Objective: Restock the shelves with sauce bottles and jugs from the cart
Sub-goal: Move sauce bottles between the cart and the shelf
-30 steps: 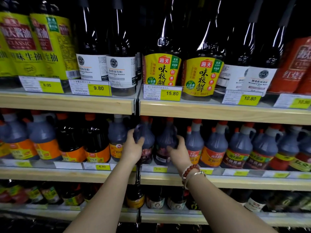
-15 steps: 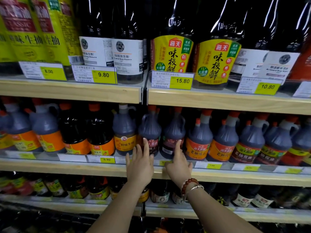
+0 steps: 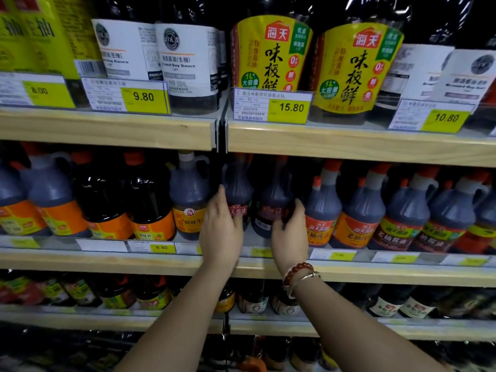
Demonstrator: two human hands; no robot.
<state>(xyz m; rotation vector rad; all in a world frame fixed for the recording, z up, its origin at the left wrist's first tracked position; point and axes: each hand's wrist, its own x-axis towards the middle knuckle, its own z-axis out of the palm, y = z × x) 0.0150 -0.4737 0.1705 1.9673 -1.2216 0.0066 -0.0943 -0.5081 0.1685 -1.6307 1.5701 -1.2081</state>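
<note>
- The left hand [image 3: 221, 232] is lying against the left jug [image 3: 237, 189]. Its fingers are straight and pressed together along the jug's left side, and its thumb is resting on the red label.
- The right hand [image 3: 290, 234] is curling its fingers round the right side of the right jug [image 3: 273, 194], with the thumb low on the front.
- Both dark jugs are standing upright, just beside each other, on the middle shelf [image 3: 107, 261], near its front edge.
- A red bead bracelet [image 3: 298, 272] and a thin metal bangle are sitting on the right wrist.
- To the right, a row of grey jugs [image 3: 322, 210] with orange caps is showing orange labels. To the left, dark bottles [image 3: 150, 200] are wearing orange bands.
- On the upper shelf [image 3: 107, 130], two yellow-labelled bottles [image 3: 271, 55] are reading "海天", "味极鲜" and "1L".
- White-labelled bottles [image 3: 188, 60] to their left are reading "Soy Sauce".
- Yellow price tags are showing 8.00 [image 3: 39, 90], 9.80 [image 3: 143, 97], 15.80 [image 3: 291, 107] and 10.80 [image 3: 446, 118]. One on the middle shelf is showing 6.90 [image 3: 161, 247].
</note>
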